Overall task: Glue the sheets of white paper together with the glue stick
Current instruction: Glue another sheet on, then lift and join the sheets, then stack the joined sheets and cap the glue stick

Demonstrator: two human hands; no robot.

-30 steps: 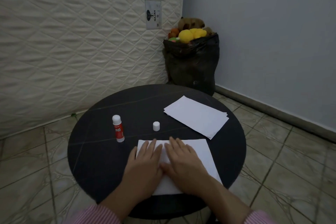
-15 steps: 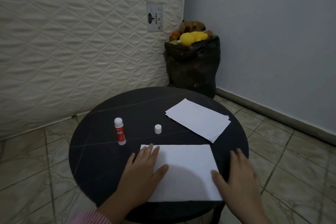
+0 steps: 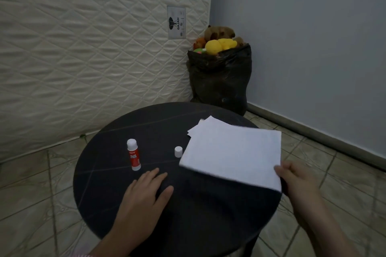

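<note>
step: right hand (image 3: 296, 181) pinches the near right corner of the glued sheet (image 3: 231, 152), carrying it lifted and tilted over the table (image 3: 117, 194) toward the paper stack (image 3: 203, 126).
left hand: left hand (image 3: 144, 194) lies flat on the bare tabletop, fingers straight, holding nothing.
glue stick: glue stick (image 3: 133, 157) stands upright and uncapped, its cap (image 3: 178, 151) just beside the sheet's low corner.
doing it well: support the sagging far edge (one corner grip lets paper flop), clear the cap, and lay it square on the stack.
</note>
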